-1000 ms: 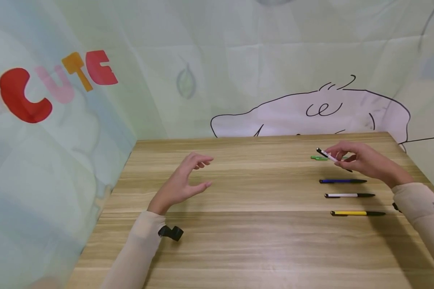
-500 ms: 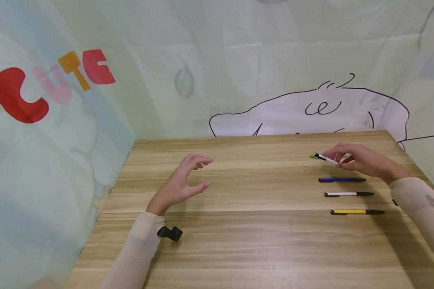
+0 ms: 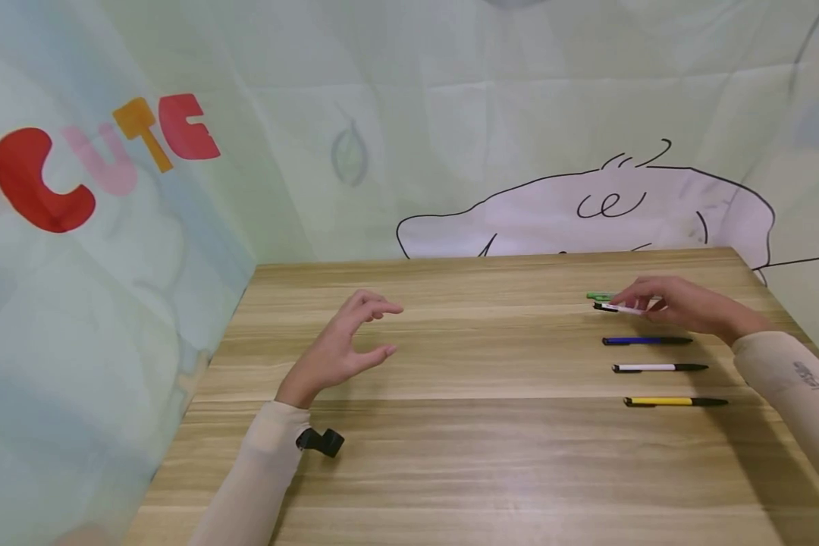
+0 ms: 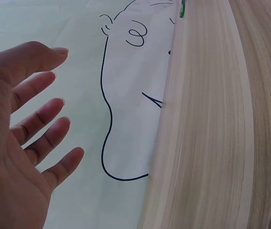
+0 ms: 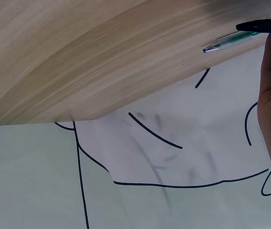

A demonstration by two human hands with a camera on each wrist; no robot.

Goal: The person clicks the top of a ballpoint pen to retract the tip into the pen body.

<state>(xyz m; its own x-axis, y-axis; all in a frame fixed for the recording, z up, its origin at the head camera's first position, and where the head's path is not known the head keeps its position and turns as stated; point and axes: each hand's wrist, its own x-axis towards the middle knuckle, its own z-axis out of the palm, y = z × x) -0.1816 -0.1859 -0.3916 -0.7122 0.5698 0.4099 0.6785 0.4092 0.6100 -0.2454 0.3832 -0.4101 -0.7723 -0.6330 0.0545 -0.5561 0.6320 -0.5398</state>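
Note:
My right hand (image 3: 679, 302) pinches a white pen (image 3: 617, 309) with a black clip end, low over the far right of the table. Just behind it lies a green pen (image 3: 599, 296), partly hidden by the fingers; its clear tip half (image 5: 228, 42) shows in the right wrist view, beside the held pen's black end (image 5: 261, 26). Nearer to me, a blue pen (image 3: 647, 341), another white pen (image 3: 658, 368) and a yellow pen (image 3: 676, 402) lie in parallel. Over the table's left half, my left hand (image 3: 341, 341) holds nothing, its fingers apart and loosely bent.
The wooden table (image 3: 478, 462) meets a printed cloth backdrop (image 3: 450, 136) along its far edge. Another stretch of cloth with coloured letters (image 3: 44, 182) hangs on the left. A black wrist device (image 3: 322, 441) sits on my left sleeve.
My right hand has lowered the white pen and brought it slightly nearer to me, from overlapping the green pen to just in front of it, now nearly level. The left hand stays almost still.

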